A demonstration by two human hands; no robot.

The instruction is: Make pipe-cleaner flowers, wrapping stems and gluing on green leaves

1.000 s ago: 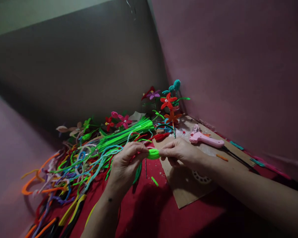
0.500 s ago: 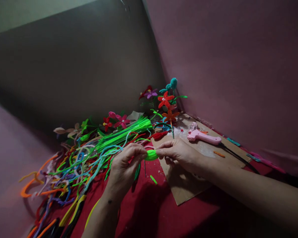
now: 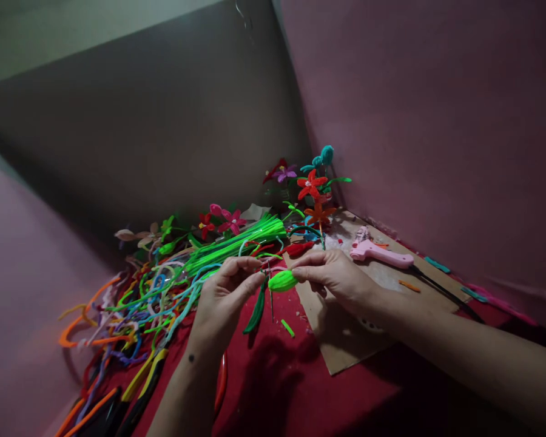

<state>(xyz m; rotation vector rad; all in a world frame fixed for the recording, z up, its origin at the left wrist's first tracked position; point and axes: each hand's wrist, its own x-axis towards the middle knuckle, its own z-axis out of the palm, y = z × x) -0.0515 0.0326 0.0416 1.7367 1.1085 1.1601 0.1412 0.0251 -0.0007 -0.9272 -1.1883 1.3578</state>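
Note:
A bright green fuzzy pipe-cleaner petal (image 3: 283, 281), plump and pointed, is held by its right end between the thumb and fingers of my right hand (image 3: 334, 274). My left hand (image 3: 230, 288) is just left of the petal, its thumb and forefinger apart, touching nothing that I can make out. Beneath the left fingertips lies a dark green leaf-shaped piece (image 3: 256, 312) on the red cloth (image 3: 255, 376). A thin upright wire (image 3: 272, 303) shows beside it. A short green scrap (image 3: 287, 328) lies below the petal.
A pink glue gun (image 3: 382, 254) rests on a cardboard sheet (image 3: 346, 352) at right. Behind the hands lies a bundle of green pipe cleaners (image 3: 236, 246). Pipe-cleaner flowers (image 3: 312, 184) stand at the back. Tangled coloured stems (image 3: 131, 315) and yellow-black pliers (image 3: 144, 379) lie at left.
My left thumb and forefinger have come off the petal's left end and moved apart. The right hand keeps hold of the petal. The whole view has shifted slightly.

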